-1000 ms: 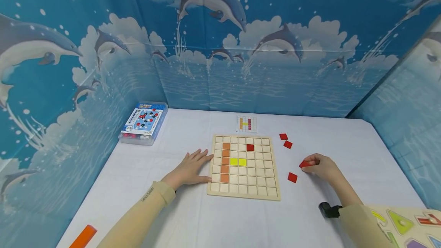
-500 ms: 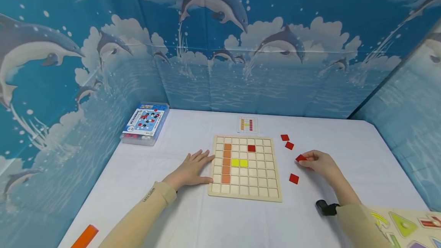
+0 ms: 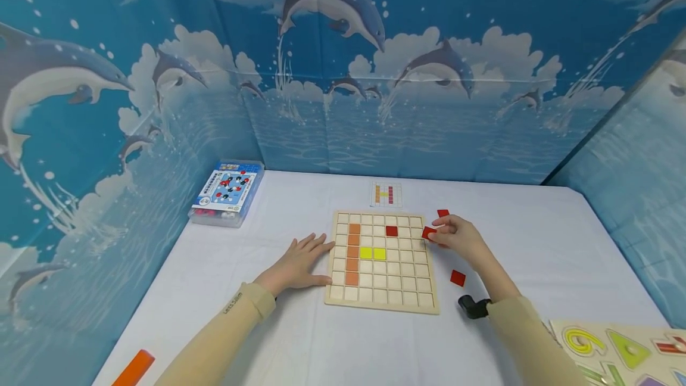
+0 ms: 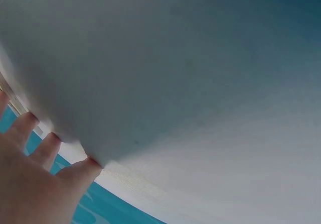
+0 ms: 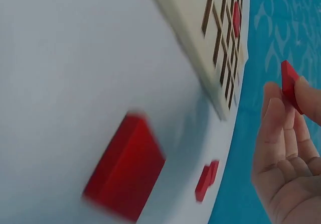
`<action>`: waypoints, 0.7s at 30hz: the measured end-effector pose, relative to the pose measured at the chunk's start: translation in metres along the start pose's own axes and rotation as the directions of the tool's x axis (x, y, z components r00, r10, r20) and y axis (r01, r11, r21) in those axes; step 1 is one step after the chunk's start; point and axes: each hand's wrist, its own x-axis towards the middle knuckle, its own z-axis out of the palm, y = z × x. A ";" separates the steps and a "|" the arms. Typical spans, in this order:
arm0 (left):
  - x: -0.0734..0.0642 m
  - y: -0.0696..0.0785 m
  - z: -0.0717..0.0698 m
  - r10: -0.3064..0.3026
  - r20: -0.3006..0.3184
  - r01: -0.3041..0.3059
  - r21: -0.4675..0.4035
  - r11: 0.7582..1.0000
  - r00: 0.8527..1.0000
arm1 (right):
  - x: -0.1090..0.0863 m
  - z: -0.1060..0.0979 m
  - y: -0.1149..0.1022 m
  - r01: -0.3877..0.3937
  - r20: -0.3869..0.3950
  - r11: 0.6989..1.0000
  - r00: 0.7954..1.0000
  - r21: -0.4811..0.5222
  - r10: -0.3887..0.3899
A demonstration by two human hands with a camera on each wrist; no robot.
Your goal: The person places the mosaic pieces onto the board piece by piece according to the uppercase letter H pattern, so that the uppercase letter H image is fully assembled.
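Observation:
A wooden grid board (image 3: 382,301) lies on the white table. In its cells sit a column of orange tiles (image 3: 352,252), two yellow tiles (image 3: 372,253) and one red tile (image 3: 392,231). My left hand (image 3: 300,264) rests flat with spread fingers, its fingertips touching the board's left edge. Between thumb and fingers my right hand (image 3: 460,238) pinches a red square tile (image 5: 289,86), held above the board's right edge. Loose red tiles lie right of the board: one nearer tile (image 3: 458,278) and a farther tile (image 3: 443,213), with another mostly hidden under the hand.
Behind the board lies a small pattern card (image 3: 386,194). A boxed set (image 3: 227,193) stands at the back left. An orange object (image 3: 134,368) is at the front left, and a wooden shape puzzle (image 3: 621,344) at the front right. A dolphin-printed curtain (image 3: 343,124) surrounds the table.
My right hand has carried the pinched red tile left and away from me, from the table at the right to the board's right edge. My left hand has stayed in place.

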 end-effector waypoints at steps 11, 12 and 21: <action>-0.001 0.002 0.000 0.003 -0.008 -0.003 -0.006 1.000 1.000 | 0.013 0.044 -0.022 -0.038 0.025 0.994 0.999 -0.103 0.040; -0.001 0.003 0.000 0.003 -0.008 -0.003 -0.004 1.000 1.000 | 0.014 0.047 -0.023 -0.036 0.028 0.993 0.999 -0.116 0.039; 0.000 0.004 -0.001 0.001 -0.008 -0.001 0.003 1.000 1.000 | 0.020 0.057 -0.027 0.035 0.055 0.983 0.998 -0.179 -0.025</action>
